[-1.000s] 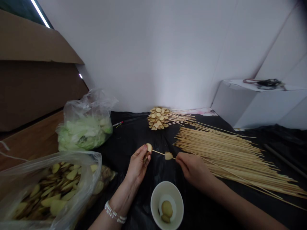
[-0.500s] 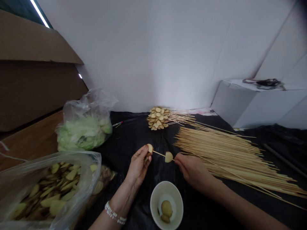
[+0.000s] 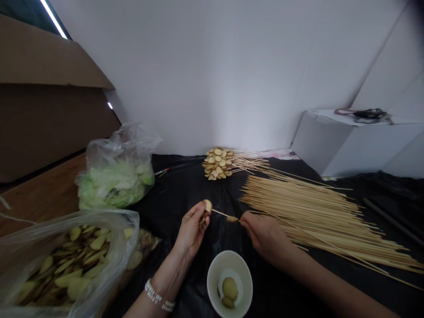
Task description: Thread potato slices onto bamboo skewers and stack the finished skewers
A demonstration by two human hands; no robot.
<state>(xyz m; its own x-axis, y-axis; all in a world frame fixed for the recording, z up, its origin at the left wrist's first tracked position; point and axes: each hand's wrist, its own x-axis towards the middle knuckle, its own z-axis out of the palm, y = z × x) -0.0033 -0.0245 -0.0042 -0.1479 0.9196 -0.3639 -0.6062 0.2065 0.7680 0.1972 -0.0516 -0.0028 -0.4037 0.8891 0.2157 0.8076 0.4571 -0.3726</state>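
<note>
while left grip [image 3: 191, 224], curled, pinches slice [image 3: 208, 205] | right grip [image 3: 261, 230] pinches skewer [image 3: 219, 212]

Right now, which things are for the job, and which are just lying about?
Seemingly for the job:
- held stick
- slices
- loose sticks
- slice bag
- bowl
- loaded sticks

Seemingly just lying about:
- bag of greens
- pen-like thing
- white box
- dark tangle

Skewers [image 3: 318, 216] look matt wood, the black sheet [image 3: 182, 185] plastic
</note>
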